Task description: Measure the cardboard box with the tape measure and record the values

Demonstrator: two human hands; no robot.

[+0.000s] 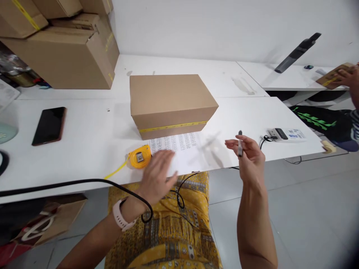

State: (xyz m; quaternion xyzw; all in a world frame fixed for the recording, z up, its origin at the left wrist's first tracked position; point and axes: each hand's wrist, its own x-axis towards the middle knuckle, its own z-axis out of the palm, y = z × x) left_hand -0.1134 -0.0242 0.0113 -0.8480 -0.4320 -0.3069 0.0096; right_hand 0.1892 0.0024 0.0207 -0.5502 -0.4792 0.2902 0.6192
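My right hand [251, 157] holds a slim pen [240, 144] with a dark tip, raised over the front edge of the table. Slightly blurred, my left hand [158, 173] hovers or rests at the paper's front left corner; contact is unclear. Its fingers are stretched out and hold nothing. The printed sheet [185, 158] carries columns of small labels and lies partly under a closed cardboard box [171, 95] with yellow tape along its front. Just left of my left hand sits an orange tape measure [140, 157], its yellow blade [116, 172] pulled out.
A phone [49, 126] lies on the white table [92, 157] at left, before stacked cardboard boxes [70, 56]. A black cable [84, 181] runs along the front edge. At right are a white device [287, 135] with a small display and another person's hand [346, 77] on a small box.
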